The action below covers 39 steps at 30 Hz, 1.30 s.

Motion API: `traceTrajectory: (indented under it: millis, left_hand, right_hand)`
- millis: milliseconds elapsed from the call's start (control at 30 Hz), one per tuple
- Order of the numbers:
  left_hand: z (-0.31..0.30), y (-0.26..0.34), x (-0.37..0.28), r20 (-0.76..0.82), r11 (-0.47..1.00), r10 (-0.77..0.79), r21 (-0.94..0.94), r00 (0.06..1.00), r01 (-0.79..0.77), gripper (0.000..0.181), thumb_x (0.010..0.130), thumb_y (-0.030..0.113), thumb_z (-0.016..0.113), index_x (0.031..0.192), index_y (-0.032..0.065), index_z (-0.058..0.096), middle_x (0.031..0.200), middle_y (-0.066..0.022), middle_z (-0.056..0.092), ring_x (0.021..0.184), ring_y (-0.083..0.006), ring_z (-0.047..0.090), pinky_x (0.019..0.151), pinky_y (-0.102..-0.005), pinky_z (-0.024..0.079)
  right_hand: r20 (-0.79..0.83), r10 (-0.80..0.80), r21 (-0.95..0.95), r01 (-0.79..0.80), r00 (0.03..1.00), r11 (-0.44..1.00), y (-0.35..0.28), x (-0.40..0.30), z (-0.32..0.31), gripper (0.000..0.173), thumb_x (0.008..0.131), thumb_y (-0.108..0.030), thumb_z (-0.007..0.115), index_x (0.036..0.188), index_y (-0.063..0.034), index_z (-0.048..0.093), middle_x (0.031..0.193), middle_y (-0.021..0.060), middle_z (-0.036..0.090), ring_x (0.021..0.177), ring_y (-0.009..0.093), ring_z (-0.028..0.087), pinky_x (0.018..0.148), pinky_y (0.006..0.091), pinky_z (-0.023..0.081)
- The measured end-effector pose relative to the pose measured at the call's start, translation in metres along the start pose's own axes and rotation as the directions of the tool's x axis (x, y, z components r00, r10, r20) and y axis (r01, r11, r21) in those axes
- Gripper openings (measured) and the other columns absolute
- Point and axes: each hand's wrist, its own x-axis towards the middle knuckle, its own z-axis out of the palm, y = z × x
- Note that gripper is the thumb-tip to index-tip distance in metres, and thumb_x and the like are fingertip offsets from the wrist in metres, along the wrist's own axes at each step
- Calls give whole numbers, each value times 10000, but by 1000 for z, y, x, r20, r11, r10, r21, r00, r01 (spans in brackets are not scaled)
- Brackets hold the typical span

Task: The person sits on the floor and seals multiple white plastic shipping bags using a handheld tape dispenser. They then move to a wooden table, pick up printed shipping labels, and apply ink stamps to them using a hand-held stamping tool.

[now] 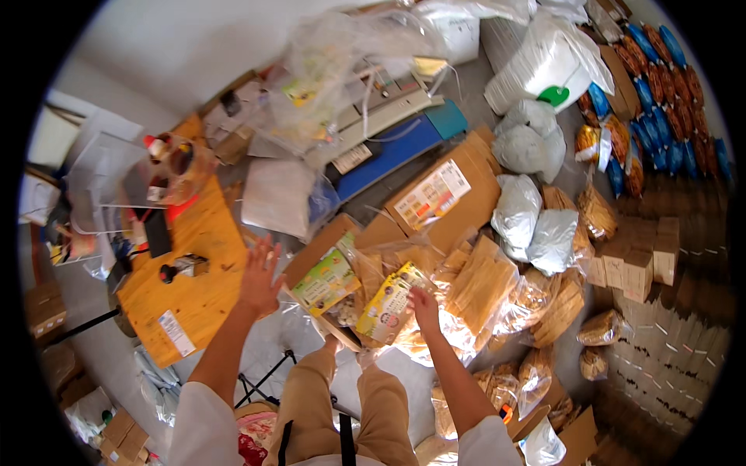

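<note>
My left hand point(262, 279) is raised with its fingers spread, between the orange wooden table point(227, 256) and an open cardboard box point(320, 233); it holds nothing. In that box lie a green printed food packet point(325, 282) and clear-wrapped goods. My right hand point(423, 309) is at the right edge of a yellow printed food packet point(387, 306), which sits tilted at the box's near side; whether the fingers grip it cannot be told. Right of it are clear bags of tan dried sticks point(481, 282).
A larger cardboard box with a printed label point(449, 198) stands behind. Grey plastic parcels point(516, 215) lie to its right. A bench machine with a blue front point(387, 157) is at the back. Small cartons point(635, 268) and stacked bags are at the right, a black stand's legs point(262, 381) by my legs.
</note>
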Motion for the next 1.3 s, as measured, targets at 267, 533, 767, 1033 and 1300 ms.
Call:
traceTrajectory:
  millis: [267,533,767,1033,1300]
  left_hand:
    - [8,-6,7,-45,996,62,63,997,-59,664,785,206,500,1394,19,310,1480,-160,249,1383,-354,172,1111,-500,86]
    - [11,-8,10,-46,998,52,42,998,-50,664,758,158,496,1384,16,325,1430,-155,343,1345,-347,268,1108,-502,109]
    - [12,-7,8,-39,999,24,32,999,-22,657,724,125,510,1354,12,364,1399,-137,393,1305,-336,332,1103,-505,129]
    - [11,-5,9,-35,999,26,32,999,-25,670,685,114,521,1335,11,390,1356,-126,438,1273,-339,364,1094,-522,144]
    - [7,-3,12,-48,999,24,22,999,-23,665,669,112,531,1315,9,415,1286,-131,498,1234,-345,403,1088,-532,160]
  right_hand:
    - [-143,68,332,-17,987,943,0,149,-22,449,904,-124,494,1295,66,384,1259,160,481,1131,262,518,879,368,488]
    - [-167,270,620,-112,948,777,42,257,-5,426,906,-188,460,1266,32,397,1272,132,432,1167,254,435,920,414,446]
    - [-129,337,692,-159,933,704,20,264,-4,253,898,-187,452,1127,-93,503,1040,79,541,957,196,518,726,306,479]
    - [29,-442,39,441,896,897,-50,258,9,442,894,-82,394,1335,-77,431,1209,86,537,935,156,576,751,296,489]
    - [160,-658,-250,675,736,694,-43,283,93,508,884,-36,401,1389,-82,360,1422,111,360,1282,222,337,1033,296,298]
